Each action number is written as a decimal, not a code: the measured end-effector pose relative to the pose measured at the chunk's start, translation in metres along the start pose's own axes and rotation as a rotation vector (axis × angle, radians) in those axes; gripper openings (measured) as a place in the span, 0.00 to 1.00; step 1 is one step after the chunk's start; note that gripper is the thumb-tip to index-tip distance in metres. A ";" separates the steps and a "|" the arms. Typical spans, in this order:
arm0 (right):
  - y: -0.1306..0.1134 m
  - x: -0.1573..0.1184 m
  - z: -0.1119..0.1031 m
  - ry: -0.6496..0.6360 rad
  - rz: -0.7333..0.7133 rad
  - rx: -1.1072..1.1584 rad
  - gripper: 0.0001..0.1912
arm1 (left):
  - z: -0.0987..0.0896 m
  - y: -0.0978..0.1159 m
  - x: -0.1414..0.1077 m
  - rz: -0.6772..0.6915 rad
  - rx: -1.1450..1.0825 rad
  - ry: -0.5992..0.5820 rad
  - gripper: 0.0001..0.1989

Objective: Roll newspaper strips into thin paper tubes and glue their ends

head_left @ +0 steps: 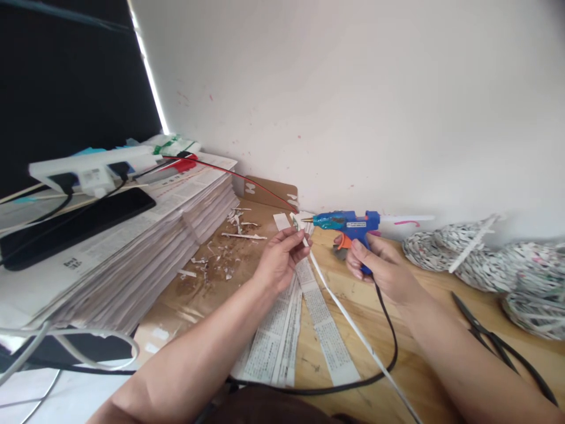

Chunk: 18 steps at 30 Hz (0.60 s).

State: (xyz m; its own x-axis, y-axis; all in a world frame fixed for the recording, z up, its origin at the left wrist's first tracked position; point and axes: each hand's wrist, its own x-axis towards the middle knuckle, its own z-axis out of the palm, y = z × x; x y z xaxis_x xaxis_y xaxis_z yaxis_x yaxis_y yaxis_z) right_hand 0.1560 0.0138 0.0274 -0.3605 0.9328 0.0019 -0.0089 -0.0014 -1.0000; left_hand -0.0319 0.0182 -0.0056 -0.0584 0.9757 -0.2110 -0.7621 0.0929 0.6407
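A blue hot glue gun with an orange trigger is in my right hand, fingers wrapped round its handle. Its metal nozzle points left, close to the fingers of my left hand. A white glue stick sticks out of its back. My left hand is closed in a pinch on a thin white paper strip, whose upper end flares out near the nozzle. From there the strip slants down to the right, past the bottom edge. Beneath the hands lie flat printed newspaper strips.
A tall newspaper stack stands at the left, bearing a black phone and a white power strip. Scissors and woven paper pieces lie at the right. A black cord loops across the table. Paper scraps litter the cardboard.
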 end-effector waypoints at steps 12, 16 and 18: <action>0.004 0.000 0.001 -0.037 -0.070 -0.070 0.17 | 0.005 0.004 -0.006 0.019 -0.004 -0.019 0.08; 0.005 0.000 0.001 -0.032 -0.048 -0.070 0.18 | 0.005 0.005 -0.007 0.013 0.001 -0.029 0.09; 0.006 0.000 0.001 -0.027 -0.044 -0.067 0.17 | 0.005 0.005 -0.008 0.011 0.003 -0.029 0.10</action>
State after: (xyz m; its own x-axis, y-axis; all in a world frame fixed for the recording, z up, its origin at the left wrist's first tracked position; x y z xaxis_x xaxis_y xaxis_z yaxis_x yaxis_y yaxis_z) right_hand 0.1553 0.0140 0.0219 -0.3861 0.9213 0.0453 0.0370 0.0645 -0.9972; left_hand -0.0321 0.0121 0.0031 -0.0482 0.9821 -0.1823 -0.7599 0.0824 0.6448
